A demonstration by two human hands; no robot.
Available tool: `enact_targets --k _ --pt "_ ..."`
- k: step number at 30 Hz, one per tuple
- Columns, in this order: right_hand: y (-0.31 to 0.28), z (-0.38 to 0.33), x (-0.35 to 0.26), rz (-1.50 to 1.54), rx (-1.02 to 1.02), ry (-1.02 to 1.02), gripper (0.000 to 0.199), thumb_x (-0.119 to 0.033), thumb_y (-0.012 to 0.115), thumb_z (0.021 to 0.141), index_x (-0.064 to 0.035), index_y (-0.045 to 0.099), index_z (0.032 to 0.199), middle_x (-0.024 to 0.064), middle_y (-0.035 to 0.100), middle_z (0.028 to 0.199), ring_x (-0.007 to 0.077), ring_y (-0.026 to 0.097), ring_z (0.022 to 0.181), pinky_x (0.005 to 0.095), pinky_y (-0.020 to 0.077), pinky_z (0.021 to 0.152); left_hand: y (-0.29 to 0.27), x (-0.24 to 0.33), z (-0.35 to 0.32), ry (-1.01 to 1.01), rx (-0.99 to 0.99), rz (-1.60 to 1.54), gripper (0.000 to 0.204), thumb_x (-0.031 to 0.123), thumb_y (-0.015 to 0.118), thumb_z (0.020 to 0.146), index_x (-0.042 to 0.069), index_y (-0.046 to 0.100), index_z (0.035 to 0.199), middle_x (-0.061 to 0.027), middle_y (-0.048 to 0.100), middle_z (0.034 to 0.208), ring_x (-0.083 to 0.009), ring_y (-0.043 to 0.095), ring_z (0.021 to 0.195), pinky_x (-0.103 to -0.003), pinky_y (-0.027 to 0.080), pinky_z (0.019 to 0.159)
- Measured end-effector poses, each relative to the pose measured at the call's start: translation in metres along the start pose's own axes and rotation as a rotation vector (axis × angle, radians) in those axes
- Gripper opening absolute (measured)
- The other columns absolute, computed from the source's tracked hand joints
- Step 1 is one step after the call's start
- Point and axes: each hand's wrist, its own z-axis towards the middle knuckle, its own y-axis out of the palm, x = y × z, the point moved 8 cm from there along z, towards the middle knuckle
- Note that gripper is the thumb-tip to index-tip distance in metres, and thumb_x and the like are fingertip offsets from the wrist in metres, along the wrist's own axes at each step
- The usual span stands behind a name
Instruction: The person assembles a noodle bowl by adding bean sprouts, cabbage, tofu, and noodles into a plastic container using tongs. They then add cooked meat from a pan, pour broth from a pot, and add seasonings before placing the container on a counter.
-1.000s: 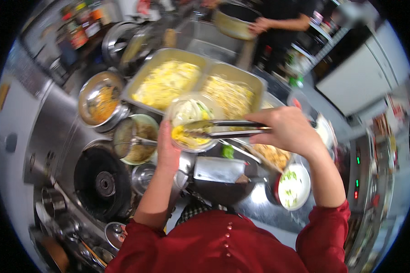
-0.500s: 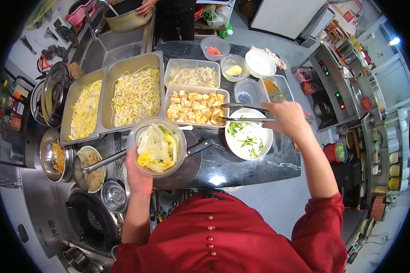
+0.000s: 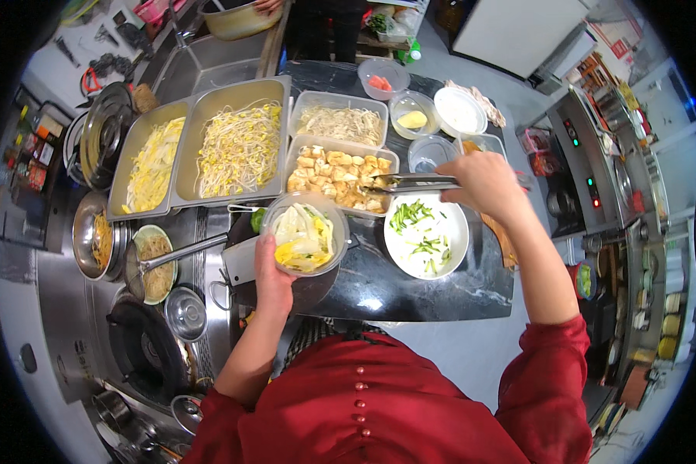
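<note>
Plastic bowl [image 3: 341, 238] of cut cabbage is up in your left hand [image 3: 273, 278], above the left part of the desk [image 3: 363, 298]. Black marbled desk: between the white bowl and the front edge by your waist you've got the widest working room; past its right edge is floor [image 3: 464, 340]. Twin steel pans [image 3: 180, 151], back left, cabbage and sprouts inside; right pan's side sits just beside the tofu box [image 3: 363, 211], tight there. Dark round board [image 3: 309, 300] under your plastic bowl, partly hidden, near the front edge. Tofu box: near rim close against the white bowl [image 3: 462, 232] with green slices, hardly a gap. Your plastic bowl's far rim comes near the box's near-left corner in view. Cleaver [image 3: 242, 261] left of your left hand, partly covered. Tongs [image 3: 433, 179] in your right hand [image 3: 483, 184], reaching left over the white bowl's far rim, tips in the tofu; can't tell if they pinch a piece. Left fingers clamped on the plastic bowl, thumb showing, others mostly hidden; right fingers clamped round the tongs.
</note>
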Motion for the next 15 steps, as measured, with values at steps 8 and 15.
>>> enact_targets --k 8,15 --pt "-0.057 -0.031 -0.023 0.301 0.083 -0.134 0.056 -0.032 0.083 0.071 -0.0053 0.07 0.118 0.022 0.071 0.094 0.0348 0.07 0.084 0.0399 0.0542 0.077 0.046 -0.006 0.009 -0.006 -0.088 -0.033 0.054 0.046 0.046 0.102 0.01 0.043 0.142 -0.0083 0.053 0.14 -0.0225 0.054 0.129 -0.044 0.05 0.101" --pt "-0.054 -0.033 -0.002 0.36 0.074 -0.042 0.057 -0.032 0.083 0.07 -0.0027 0.07 0.117 0.0207 0.071 0.095 0.034 0.07 0.083 0.0381 0.0541 0.075 0.042 -0.006 0.009 0.009 -0.13 -0.057 0.06 0.049 0.041 0.103 0.009 0.04 0.147 -0.0095 0.051 0.145 -0.024 0.05 0.134 -0.043 0.043 0.109"
